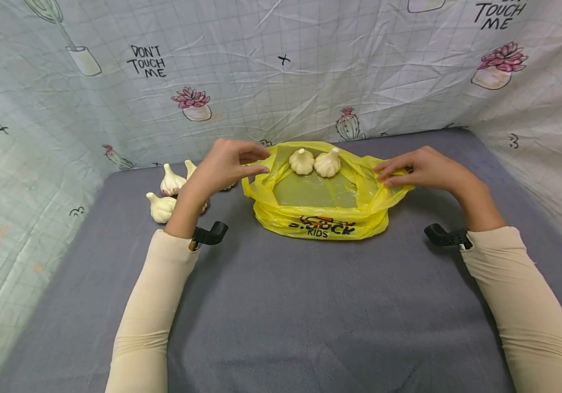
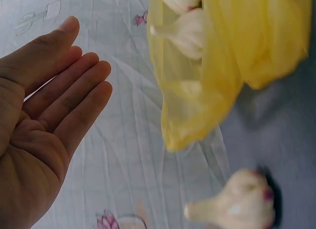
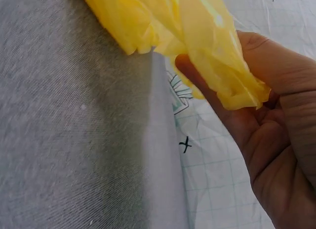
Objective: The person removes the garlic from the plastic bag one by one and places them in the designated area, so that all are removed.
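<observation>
A yellow plastic bag [image 1: 321, 221] with black lettering lies with its mouth spread on the grey surface. Two garlic bulbs [image 1: 327, 163] sit inside, towards its far side. My left hand [image 1: 222, 161] hovers just left of the bag's rim; in the left wrist view its fingers are extended, holding nothing, apart from the bag. At the other side my right hand [image 1: 420, 168] pinches the bag's right edge between thumb and fingers, and the right wrist view shows the yellow film [image 3: 217, 56] between them. More garlic bulbs [image 1: 162, 208] lie left of the bag, partly hidden behind my left wrist.
The grey cloth-covered table [image 1: 310, 305] meets a printed fabric backdrop [image 1: 241, 71] behind and at both sides. A black wrist camera mount [image 1: 212, 233] juts inward from my left wrist, and another mount [image 1: 445, 236] from the right.
</observation>
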{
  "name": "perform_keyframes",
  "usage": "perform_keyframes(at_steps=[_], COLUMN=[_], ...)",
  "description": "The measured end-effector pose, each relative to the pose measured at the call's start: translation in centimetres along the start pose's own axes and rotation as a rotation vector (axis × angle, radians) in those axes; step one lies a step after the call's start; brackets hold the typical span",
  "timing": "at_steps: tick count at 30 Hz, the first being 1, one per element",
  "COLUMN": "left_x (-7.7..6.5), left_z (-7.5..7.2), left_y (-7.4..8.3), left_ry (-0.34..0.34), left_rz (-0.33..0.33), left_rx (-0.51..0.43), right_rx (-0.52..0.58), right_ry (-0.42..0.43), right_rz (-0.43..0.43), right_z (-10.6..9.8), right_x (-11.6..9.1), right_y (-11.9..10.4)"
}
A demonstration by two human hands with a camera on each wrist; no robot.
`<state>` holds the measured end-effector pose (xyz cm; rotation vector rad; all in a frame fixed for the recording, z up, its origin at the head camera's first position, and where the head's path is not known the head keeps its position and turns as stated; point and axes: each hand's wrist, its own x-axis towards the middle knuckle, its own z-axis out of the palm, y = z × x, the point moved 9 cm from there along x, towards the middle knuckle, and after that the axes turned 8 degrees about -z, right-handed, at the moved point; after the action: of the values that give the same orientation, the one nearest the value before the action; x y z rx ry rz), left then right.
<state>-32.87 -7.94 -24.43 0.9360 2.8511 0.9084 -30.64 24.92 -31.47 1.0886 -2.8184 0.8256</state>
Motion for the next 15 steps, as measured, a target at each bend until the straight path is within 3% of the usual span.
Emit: perform_keyframes(at_steps=[15], left_x=[5.6], left_z=[5.0], left_y=[1.6], left_ry=[-0.161], left_rz=[-0.015], left_rx=[-0.051], right_rx=[-0.022], right_ry=[-0.073], right_rz=[0.079], right_z=[0.0], right_x=[0.6], right_y=[0.6])
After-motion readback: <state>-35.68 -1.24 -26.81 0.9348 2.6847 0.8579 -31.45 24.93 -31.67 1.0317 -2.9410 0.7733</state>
